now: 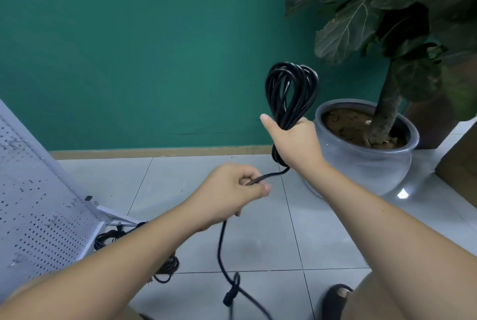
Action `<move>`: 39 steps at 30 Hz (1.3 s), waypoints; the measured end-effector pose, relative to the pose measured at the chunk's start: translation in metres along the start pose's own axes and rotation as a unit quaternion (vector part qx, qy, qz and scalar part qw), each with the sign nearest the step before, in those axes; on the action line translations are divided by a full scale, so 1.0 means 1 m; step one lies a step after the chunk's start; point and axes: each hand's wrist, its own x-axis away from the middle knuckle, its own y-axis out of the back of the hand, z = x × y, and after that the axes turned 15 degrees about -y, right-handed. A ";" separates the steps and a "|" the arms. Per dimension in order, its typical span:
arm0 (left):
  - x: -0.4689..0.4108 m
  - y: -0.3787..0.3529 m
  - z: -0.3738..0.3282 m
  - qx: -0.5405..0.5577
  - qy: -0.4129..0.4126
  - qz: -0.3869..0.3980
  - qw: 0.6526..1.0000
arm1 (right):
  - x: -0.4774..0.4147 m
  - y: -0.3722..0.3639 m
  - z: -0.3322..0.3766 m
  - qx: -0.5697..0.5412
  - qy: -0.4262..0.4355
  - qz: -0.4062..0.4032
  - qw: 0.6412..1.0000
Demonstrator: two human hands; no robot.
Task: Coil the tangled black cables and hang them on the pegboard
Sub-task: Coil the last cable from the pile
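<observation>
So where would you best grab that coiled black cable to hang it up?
Probably at the gathered waist, where the right hand grips the coil, coming from the side. That leaves the open top loop free for hanging.

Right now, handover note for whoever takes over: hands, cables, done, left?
Right hand grips the looped black cable coil, held up.
Left hand pinches that cable's loose tail; the rest trails to the tiled floor.
More tangled black cables lie at the foot of the white perforated pegboard.
Done: one cable mostly coiled.
Left: wind in the tail, hang the coil, then coil and hang the others.
</observation>
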 end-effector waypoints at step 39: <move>-0.019 0.084 -0.036 -0.166 -0.084 -0.082 0.979 | 0.080 -0.020 0.005 0.052 0.040 0.446 0.893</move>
